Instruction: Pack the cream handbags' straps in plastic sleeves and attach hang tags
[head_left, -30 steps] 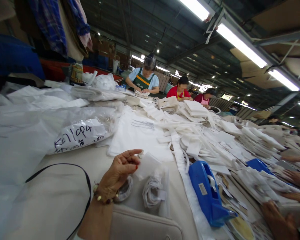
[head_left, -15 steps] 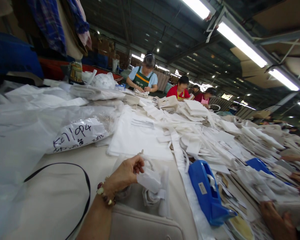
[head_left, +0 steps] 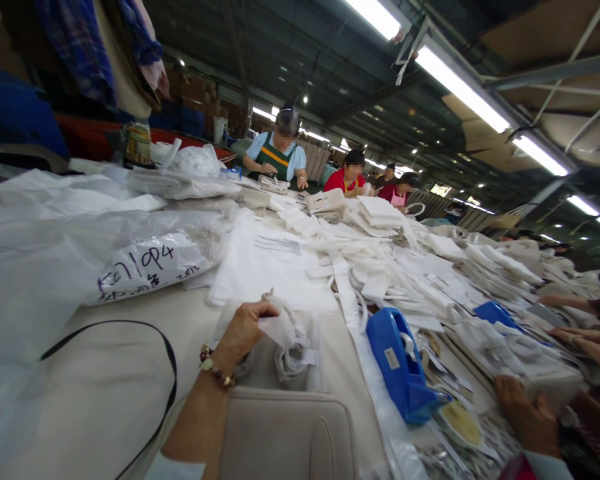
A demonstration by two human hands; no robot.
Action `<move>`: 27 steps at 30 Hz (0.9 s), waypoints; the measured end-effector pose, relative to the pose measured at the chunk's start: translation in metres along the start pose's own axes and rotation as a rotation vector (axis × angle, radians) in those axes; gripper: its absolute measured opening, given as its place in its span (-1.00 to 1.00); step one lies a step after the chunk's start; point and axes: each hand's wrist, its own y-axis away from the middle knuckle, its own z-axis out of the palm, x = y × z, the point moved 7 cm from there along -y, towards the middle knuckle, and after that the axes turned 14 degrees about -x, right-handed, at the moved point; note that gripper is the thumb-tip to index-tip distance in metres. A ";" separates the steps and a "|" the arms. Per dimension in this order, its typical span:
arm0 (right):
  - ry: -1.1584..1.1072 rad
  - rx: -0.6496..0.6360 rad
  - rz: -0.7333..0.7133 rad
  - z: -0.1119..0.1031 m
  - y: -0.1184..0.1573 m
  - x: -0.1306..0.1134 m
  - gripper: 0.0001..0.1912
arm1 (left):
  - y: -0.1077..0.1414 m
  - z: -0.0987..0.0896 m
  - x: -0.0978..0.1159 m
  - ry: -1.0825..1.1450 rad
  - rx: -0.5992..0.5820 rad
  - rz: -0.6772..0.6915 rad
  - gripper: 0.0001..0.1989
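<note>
My left hand (head_left: 247, 328), with a beaded bracelet at its wrist, reaches in from the lower middle. Its thumb and fingers are pinched on a thin white sheet (head_left: 279, 330). Just right of and behind the sheet lie crumpled pale straps (head_left: 293, 360), partly under translucent wrapping. Nearer to me is a beige bag (head_left: 285, 433) with a rounded seam along its edge; the forearm covers its left side. My right hand is out of view.
Right of the bag stands a blue tape dispenser (head_left: 405, 367). A dark cord (head_left: 173, 360) curves at left, near a marked plastic package (head_left: 153, 267). White pieces pile up behind. A co-worker's hand (head_left: 527, 413) holds another pale bag (head_left: 525, 357). Other people work across the table.
The whole view has shifted slightly, showing more of the beige bag. My left hand has drawn the sheet a little left, uncovering more of the straps. The co-worker opposite has spread their hands.
</note>
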 end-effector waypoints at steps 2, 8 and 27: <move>0.068 0.367 0.153 -0.019 -0.021 0.006 -0.21 | 0.000 -0.003 -0.002 -0.013 0.046 -0.010 -0.92; 0.276 0.868 0.463 -0.006 -0.190 0.038 -0.77 | 0.005 -0.011 -0.002 -0.058 0.200 -0.027 -0.74; 0.981 1.176 0.437 -0.035 -0.238 0.016 -0.71 | 0.056 0.001 0.002 -0.487 0.324 0.170 -0.70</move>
